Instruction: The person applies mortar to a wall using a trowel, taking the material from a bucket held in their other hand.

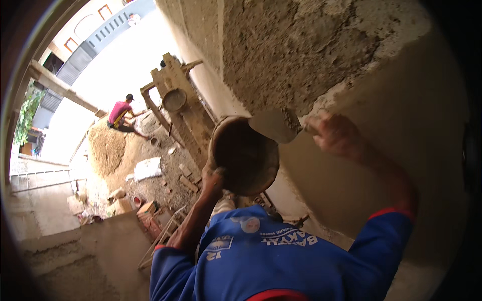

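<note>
My left hand (217, 176) grips the side of a dark, round bucket (243, 163) tilted toward me, its inside mostly in shadow. My right hand (331, 131) is closed on the handle of a metal trowel (271, 125), whose broad blade is held over the bucket's upper rim, with some grey mortar on it. Beyond the trowel is a wall, with a rough, pitted mortar patch (296, 50) above and a smoother plastered surface (376, 85) to the right.
Wooden scaffold planks (198, 120) hold a round pan (174, 99) beside the wall. Below left, another person (121, 114) in a maroon shirt bends by sand (103, 148) and grey piles. A white sack (148, 168), bricks, timber pieces and a metal frame lie around.
</note>
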`<control>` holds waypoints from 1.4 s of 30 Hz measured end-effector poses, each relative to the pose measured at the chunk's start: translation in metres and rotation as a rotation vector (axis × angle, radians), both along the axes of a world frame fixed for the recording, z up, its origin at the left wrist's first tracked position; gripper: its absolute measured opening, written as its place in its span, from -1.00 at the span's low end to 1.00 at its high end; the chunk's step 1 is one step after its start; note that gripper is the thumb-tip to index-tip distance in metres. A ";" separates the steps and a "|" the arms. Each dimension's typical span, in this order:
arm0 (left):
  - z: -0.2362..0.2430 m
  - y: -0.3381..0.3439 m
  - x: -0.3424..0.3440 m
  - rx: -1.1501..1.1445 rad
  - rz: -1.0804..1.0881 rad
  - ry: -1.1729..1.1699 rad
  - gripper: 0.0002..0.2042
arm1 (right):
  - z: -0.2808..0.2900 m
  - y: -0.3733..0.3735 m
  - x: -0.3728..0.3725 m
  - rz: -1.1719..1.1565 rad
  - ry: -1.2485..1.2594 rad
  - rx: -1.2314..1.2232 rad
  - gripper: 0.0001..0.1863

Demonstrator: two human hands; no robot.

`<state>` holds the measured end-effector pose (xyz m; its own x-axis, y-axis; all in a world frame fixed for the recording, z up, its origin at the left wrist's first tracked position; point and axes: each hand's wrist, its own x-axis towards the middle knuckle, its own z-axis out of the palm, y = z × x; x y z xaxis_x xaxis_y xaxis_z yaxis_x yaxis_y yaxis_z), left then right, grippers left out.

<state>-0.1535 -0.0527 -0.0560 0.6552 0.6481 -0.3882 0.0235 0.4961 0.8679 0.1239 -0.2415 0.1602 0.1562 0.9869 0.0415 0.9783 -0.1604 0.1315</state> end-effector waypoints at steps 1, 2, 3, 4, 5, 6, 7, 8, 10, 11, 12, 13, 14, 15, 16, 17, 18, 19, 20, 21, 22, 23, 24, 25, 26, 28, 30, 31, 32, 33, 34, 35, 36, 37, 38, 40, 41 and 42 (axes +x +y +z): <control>0.006 0.002 0.006 0.038 -0.073 0.120 -0.69 | -0.038 -0.013 -0.006 0.190 -0.349 0.205 -0.67; 0.029 0.002 0.017 0.090 -0.078 0.010 -0.68 | -0.047 -0.001 -0.016 0.193 -0.328 0.208 -0.67; 0.045 0.002 0.021 0.089 -0.065 0.038 -0.68 | -0.056 0.021 -0.034 -0.014 -0.313 -0.119 -0.70; 0.057 0.003 0.025 0.070 -0.070 0.009 -0.61 | -0.059 0.035 -0.045 -0.218 -0.311 -0.453 -0.72; 0.063 0.004 0.028 0.054 -0.082 -0.032 -0.52 | -0.069 0.030 -0.045 -0.214 -0.311 -0.453 -0.72; 0.062 0.005 0.030 0.053 -0.079 -0.031 -0.52 | -0.088 0.020 -0.041 -0.091 -0.151 -0.267 -0.78; 0.060 0.006 0.032 0.093 -0.087 -0.048 -0.59 | -0.089 0.020 -0.044 0.032 0.012 -0.078 -0.84; 0.059 0.006 0.033 0.132 -0.095 -0.064 -0.65 | -0.078 0.032 -0.055 -0.295 0.259 -0.376 -0.81; 0.061 0.002 0.040 0.168 -0.087 -0.042 -0.65 | -0.112 0.010 -0.052 -0.234 0.349 -0.288 -0.79; 0.062 0.001 0.043 0.202 -0.074 -0.018 -0.65 | -0.128 0.002 -0.048 -0.166 0.438 -0.201 -0.77; 0.048 0.006 0.039 0.215 -0.120 0.075 -0.67 | -0.133 0.001 -0.048 -0.154 0.499 -0.185 -0.73; 0.048 0.007 0.040 0.216 -0.121 0.073 -0.67 | -0.132 0.002 -0.052 -0.155 0.498 -0.184 -0.73; 0.048 0.006 0.040 0.224 -0.094 0.036 -0.68 | -0.130 0.006 -0.059 -0.174 0.565 -0.138 -0.73; 0.049 0.006 0.039 0.231 -0.068 -0.002 -0.69 | -0.126 0.010 -0.064 -0.192 0.631 -0.093 -0.73; 0.053 0.006 0.037 0.237 -0.068 -0.004 -0.69 | -0.122 0.015 -0.065 -0.191 0.630 -0.087 -0.73; 0.060 0.008 0.034 0.170 -0.073 -0.011 -0.65 | -0.117 0.020 -0.067 -0.202 0.642 -0.055 -0.72; 0.065 0.009 0.030 0.103 -0.077 -0.017 -0.61 | -0.115 0.023 -0.067 -0.213 0.654 -0.023 -0.71; 0.069 0.010 0.029 0.104 -0.078 -0.024 -0.61 | -0.114 0.024 -0.065 -0.214 0.647 -0.020 -0.71; 0.072 0.011 0.028 0.063 -0.065 -0.038 -0.63 | -0.115 0.025 -0.064 -0.212 0.659 -0.017 -0.69; 0.073 0.012 0.026 0.021 -0.052 -0.051 -0.64 | -0.115 0.026 -0.063 -0.209 0.672 -0.013 -0.67; 0.069 0.011 0.023 0.020 -0.054 -0.061 -0.64 | -0.114 0.027 -0.062 -0.212 0.662 -0.013 -0.67; 0.063 0.012 0.021 0.031 -0.003 -0.034 -0.69 | -0.110 0.030 -0.058 -0.187 0.645 -0.025 -0.64; 0.059 0.014 0.019 0.041 0.046 -0.007 -0.73 | -0.105 0.034 -0.056 -0.164 0.629 -0.037 -0.61; 0.061 0.018 0.021 0.050 0.031 -0.044 -0.73 | -0.092 0.037 -0.052 -0.177 0.594 -0.020 -0.61; 0.061 0.022 0.019 0.012 0.030 -0.077 -0.74 | -0.077 0.042 -0.053 -0.182 0.627 -0.059 -0.59; 0.057 0.031 0.015 -0.019 0.013 -0.134 -0.76 | -0.060 0.048 -0.047 -0.196 0.678 -0.071 -0.54; 0.045 0.042 0.003 0.060 0.026 0.003 -0.77 | -0.023 0.064 -0.047 -0.212 0.690 -0.076 -0.53; 0.042 0.047 0.000 0.064 0.021 -0.009 -0.77 | -0.004 0.070 -0.046 -0.233 0.712 -0.089 -0.52; 0.040 0.051 -0.004 0.094 0.042 -0.025 -0.77 | 0.006 0.074 -0.041 -0.225 0.695 -0.064 -0.49; 0.039 0.053 -0.005 0.124 0.064 -0.041 -0.76 | 0.020 0.079 -0.036 -0.225 0.690 -0.059 -0.49; 0.057 0.053 -0.008 -0.028 0.146 -0.033 -0.74 | 0.038 0.084 -0.030 -0.164 0.694 -0.021 -0.51; 0.056 0.056 -0.008 -0.026 0.142 -0.040 -0.74 | 0.055 0.087 -0.025 -0.113 0.693 0.016 -0.53; 0.052 0.059 -0.012 -0.001 0.161 -0.031 -0.72 | 0.072 0.092 -0.019 -0.126 0.744 0.029 -0.57; 0.049 0.064 -0.020 0.032 0.188 -0.020 -0.70 | 0.089 0.098 -0.013 -0.128 0.797 0.047 -0.61; 0.008 0.073 -0.034 0.133 0.174 0.061 -0.65 | 0.101 0.104 -0.005 -0.183 0.884 0.042 -0.69; 0.008 0.074 -0.039 0.086 0.266 0.111 -0.65 | 0.105 0.119 0.011 -0.256 1.059 0.117 -0.73; 0.013 0.076 -0.039 0.034 0.346 0.163 -0.66 | 0.105 0.127 0.022 -0.294 1.141 0.162 -0.76; 0.033 0.073 -0.036 0.069 0.297 0.183 -0.65 | 0.091 0.132 0.055 -0.314 1.129 0.193 -0.75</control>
<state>-0.1895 0.0204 -0.0228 0.3575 0.8289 -0.4303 0.0454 0.4448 0.8945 0.1790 -0.1095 0.2514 0.4337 0.8915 -0.1308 0.4394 -0.3360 -0.8331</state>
